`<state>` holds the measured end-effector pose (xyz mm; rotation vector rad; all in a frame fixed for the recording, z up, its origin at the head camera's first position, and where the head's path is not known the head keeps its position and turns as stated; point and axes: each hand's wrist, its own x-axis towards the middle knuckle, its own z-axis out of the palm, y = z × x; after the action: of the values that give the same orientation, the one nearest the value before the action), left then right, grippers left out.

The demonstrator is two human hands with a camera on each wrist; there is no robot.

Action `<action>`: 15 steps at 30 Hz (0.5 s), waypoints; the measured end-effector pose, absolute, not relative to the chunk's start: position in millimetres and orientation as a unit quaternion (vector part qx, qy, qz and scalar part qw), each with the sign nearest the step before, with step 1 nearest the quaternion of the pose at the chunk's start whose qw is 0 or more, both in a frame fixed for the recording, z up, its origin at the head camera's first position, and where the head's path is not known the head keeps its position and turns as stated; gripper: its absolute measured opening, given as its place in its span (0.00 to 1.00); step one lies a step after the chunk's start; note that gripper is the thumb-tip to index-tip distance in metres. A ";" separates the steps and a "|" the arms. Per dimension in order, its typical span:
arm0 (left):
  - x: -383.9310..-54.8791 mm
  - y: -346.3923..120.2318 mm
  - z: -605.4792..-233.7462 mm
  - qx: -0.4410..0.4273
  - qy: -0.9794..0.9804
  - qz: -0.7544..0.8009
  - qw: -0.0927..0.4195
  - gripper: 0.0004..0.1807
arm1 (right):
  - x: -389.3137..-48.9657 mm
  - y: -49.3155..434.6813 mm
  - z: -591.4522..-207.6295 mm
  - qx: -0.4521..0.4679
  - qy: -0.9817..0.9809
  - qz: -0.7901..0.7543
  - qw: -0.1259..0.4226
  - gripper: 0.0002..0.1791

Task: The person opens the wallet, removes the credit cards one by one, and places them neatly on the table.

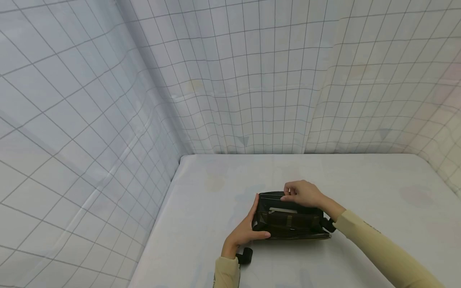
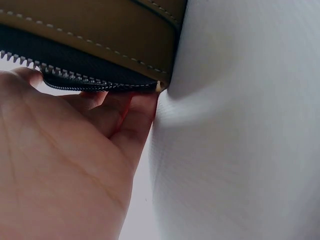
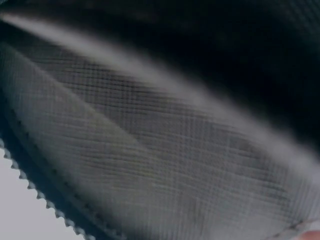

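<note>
A dark zip-around wallet (image 1: 288, 220) lies unzipped and spread wide on the white table, its inner pockets facing up. My left hand (image 1: 245, 230) holds its left end, the thumb along the near side and the fingers reaching up the left edge. In the left wrist view the fingers (image 2: 135, 120) bend under a brown stitched corner beside the metal zip teeth. My right hand (image 1: 302, 193) is at the far panel with curled fingers, thumb tip inside by the slots. The wallet's grey lining (image 3: 165, 155) fills the right wrist view, with a sliver of fingertip at the lower right corner.
A lighter inner zip (image 1: 282, 210) crosses the wallet's middle. White table surface (image 1: 201, 224) surrounds it. Grid-patterned white curtains (image 1: 252, 88) rise behind the table and along its left side. Black camera mounts sit at both wrists.
</note>
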<state>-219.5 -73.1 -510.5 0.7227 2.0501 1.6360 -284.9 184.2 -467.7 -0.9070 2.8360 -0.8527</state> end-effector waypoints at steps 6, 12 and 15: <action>-224.0 -73.4 -517.0 0.260 0.736 0.591 0.202 0.63 | -290.9 187.5 -466.3 -0.274 0.915 -0.296 0.025 0.10; -231.2 -73.1 -537.8 0.261 0.733 0.600 0.184 0.62 | -294.3 190.7 -466.9 -0.249 0.915 -0.315 0.025 0.13; -231.6 -72.3 -542.8 0.264 0.731 0.602 0.181 0.62 | -293.6 191.3 -468.7 -0.240 0.917 -0.318 0.030 0.13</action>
<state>-231.6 -72.3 -542.8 0.7444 2.0654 1.7014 -293.6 191.3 -468.7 -0.7392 2.8264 -0.9811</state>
